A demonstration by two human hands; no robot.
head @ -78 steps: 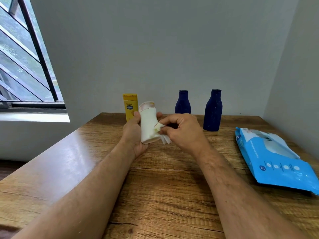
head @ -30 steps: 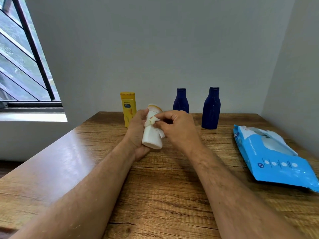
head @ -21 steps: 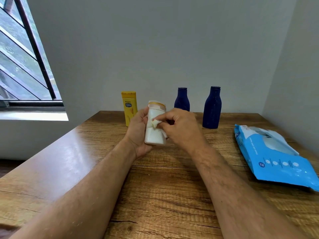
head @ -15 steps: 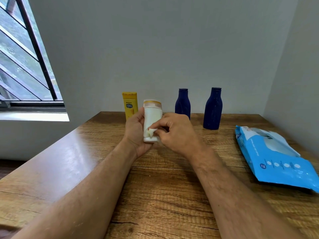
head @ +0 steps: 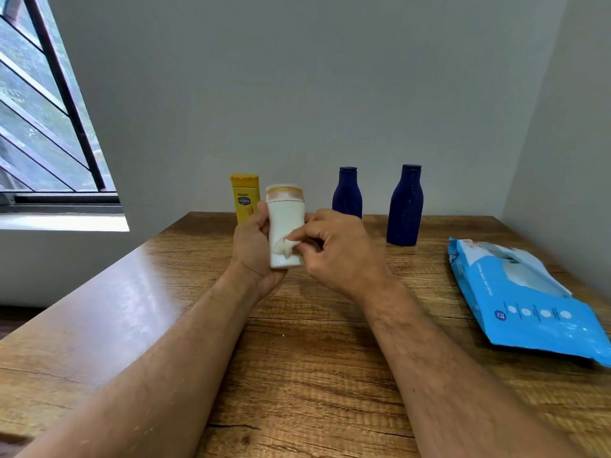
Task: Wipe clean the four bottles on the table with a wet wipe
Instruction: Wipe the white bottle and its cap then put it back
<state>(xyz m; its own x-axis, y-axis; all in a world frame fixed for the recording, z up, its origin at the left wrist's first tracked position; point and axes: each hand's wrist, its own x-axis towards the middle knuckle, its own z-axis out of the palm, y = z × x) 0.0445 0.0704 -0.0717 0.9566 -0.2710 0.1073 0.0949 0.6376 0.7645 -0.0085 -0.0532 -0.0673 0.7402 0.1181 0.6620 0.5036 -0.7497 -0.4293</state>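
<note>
Partly hidden by both hands, the white bottle stands upright above the desk, its base and left edge covered by the left hand, whose grip wraps around it from behind. The right hand pinches a small crumpled wipe against the bottle's lower front; most of the wipe is tucked under the fingers, so only a pale wad shows. The bottle is smooth, flat-sided plastic with a broad cap ringed by a faint orange band.

Behind the left hand a yellow bottle stands near the wall, its bottom cut off by the thumb; its label is too small to read surely. To the right stand two dark blue bottles, matte with narrow necks: the shorter has its foot hidden by the right hand, the taller stands clear and perhaps shows pale specks.

At the right lies a glossy blue wipe pack, wrinkled, its far corner cut by the frame. The desk is wood-grained with a sheen at left.
</note>
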